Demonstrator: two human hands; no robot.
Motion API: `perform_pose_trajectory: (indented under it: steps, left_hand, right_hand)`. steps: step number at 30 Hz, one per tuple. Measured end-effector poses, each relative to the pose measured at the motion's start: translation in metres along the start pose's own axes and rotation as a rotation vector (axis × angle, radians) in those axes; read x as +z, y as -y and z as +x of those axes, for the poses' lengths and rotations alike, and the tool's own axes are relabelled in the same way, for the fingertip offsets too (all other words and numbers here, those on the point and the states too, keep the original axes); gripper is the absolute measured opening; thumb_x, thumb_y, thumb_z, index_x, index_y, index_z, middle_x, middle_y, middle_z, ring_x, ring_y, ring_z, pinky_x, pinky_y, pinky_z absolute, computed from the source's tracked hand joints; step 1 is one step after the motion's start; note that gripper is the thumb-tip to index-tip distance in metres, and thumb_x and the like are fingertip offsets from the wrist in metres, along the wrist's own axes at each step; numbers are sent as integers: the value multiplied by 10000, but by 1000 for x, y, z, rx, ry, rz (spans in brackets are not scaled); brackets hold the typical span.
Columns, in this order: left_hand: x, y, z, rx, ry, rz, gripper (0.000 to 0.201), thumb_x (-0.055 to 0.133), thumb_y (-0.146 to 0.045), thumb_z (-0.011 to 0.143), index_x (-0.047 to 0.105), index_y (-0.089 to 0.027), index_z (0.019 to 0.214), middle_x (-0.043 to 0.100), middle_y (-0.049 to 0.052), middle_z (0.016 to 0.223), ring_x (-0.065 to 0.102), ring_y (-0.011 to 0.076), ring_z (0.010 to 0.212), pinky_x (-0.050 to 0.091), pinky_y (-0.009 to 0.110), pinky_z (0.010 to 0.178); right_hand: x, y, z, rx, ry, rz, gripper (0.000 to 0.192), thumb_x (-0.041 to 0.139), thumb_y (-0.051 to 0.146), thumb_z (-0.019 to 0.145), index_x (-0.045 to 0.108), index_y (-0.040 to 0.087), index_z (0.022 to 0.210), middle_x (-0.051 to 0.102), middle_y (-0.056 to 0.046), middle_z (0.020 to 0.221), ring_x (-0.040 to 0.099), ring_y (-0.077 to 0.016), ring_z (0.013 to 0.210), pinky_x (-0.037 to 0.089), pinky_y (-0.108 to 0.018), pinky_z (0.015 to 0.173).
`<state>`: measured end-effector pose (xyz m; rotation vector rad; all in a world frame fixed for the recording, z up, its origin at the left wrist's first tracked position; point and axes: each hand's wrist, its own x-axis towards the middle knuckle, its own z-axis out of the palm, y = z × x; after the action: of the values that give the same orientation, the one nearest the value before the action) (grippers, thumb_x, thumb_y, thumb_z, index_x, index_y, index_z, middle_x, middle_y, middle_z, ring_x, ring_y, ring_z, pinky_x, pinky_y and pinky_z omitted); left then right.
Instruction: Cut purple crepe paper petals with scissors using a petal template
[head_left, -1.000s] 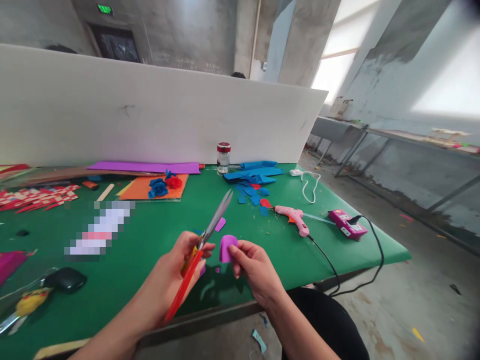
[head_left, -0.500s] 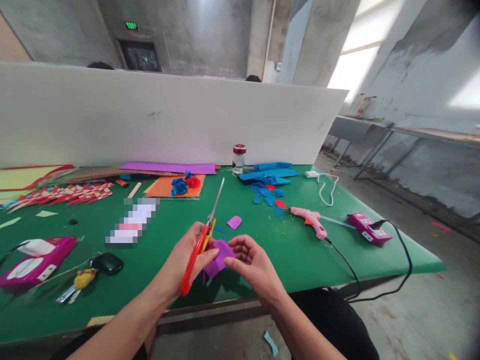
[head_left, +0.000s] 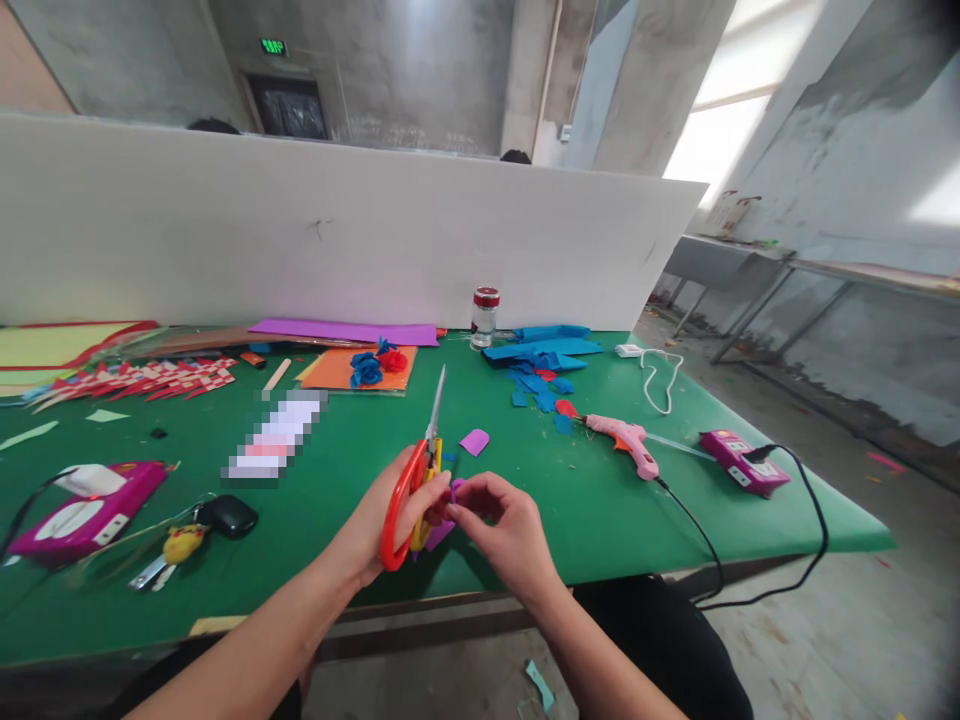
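The left hand (head_left: pixel 386 520) grips red-handled scissors (head_left: pixel 415 478), blades closed and pointing far. The right hand (head_left: pixel 504 525) pinches a purple foam piece (head_left: pixel 444 528) just beside the handles (mostly hidden by fingers), above the green table's (head_left: pixel 315 480) near edge. Another purple scrap (head_left: pixel 474 441) lies just beyond; a pink glue gun (head_left: pixel 626 443) sits to the right.

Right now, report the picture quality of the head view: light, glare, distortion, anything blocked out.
Head view: daylight from the window at upper right blows out to white glare; wide-angle lens bends the white board and table edges; a pixelated patch masks something on the green top; corners darken; left hand, scissors, right hand and purple piece look sharp, casting soft shadows.
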<state>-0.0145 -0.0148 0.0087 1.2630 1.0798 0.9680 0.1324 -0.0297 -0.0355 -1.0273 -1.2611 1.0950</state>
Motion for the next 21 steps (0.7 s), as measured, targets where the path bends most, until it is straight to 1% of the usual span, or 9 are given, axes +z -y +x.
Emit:
perform_pose_trajectory:
  steps: [2,3,5,7,9,11,14,17,21]
  left_hand:
    - [-1,2,0,-60,46,-100,300,662,-414,814,499,-183,913,616,-17,740,624,127,626,520,259,620]
    - [-3,3,1,-73,62,-115,298,670,-399,811,504,-181,926,639,1,777,648,142,663,534,277,653]
    - [-5,4,2,-58,64,-66,308,705,-343,782,503,-184,953,669,20,836,678,166,738,544,297,711]
    - [-5,2,3,-11,48,34,328,735,-289,744,489,-191,937,678,7,830,682,163,751,537,287,718]
    - [-3,0,3,11,35,100,345,751,-278,717,463,-201,892,672,-22,779,673,147,708,529,270,687]
    - [0,-2,2,12,15,122,365,761,-286,698,440,-209,856,657,-46,730,662,133,661,520,251,643]
    - [3,-2,2,-2,-21,142,375,762,-287,685,436,-214,856,633,-69,669,653,129,614,506,234,594]
    - [3,0,2,-3,-20,139,366,756,-272,685,453,-210,880,641,-62,683,650,127,608,498,227,575]
    - [1,3,3,15,-18,96,320,729,-221,693,466,-204,873,644,-54,705,651,125,629,513,239,616]
  right_hand:
    - [-2,-3,3,76,-3,125,151,802,234,671,677,201,748,692,-4,703,628,-143,631,494,-259,626]
    - [-3,-5,4,113,-1,187,186,821,245,648,672,196,749,691,-3,693,633,-140,624,496,-255,618]
    - [-5,-7,6,166,7,287,219,837,265,632,673,184,753,696,-6,692,646,-134,620,501,-245,613]
    - [-6,-9,7,187,2,337,220,836,275,639,685,172,762,701,-13,699,652,-128,626,502,-231,612]
    - [-6,-10,7,196,-10,346,219,832,287,648,699,161,770,705,-18,703,648,-120,622,502,-222,605]
    - [-6,-11,6,198,-11,342,228,829,303,652,708,154,777,708,-20,707,643,-118,619,509,-226,613]
    - [-6,-10,6,198,4,332,244,830,319,647,714,155,785,708,-15,715,645,-121,627,519,-239,638]
    - [-5,-9,5,188,-3,314,239,828,317,643,711,162,782,708,-10,722,651,-127,643,520,-245,656]
    - [-5,-9,5,190,-34,318,226,822,314,650,702,167,773,711,-12,721,653,-129,642,511,-239,640]
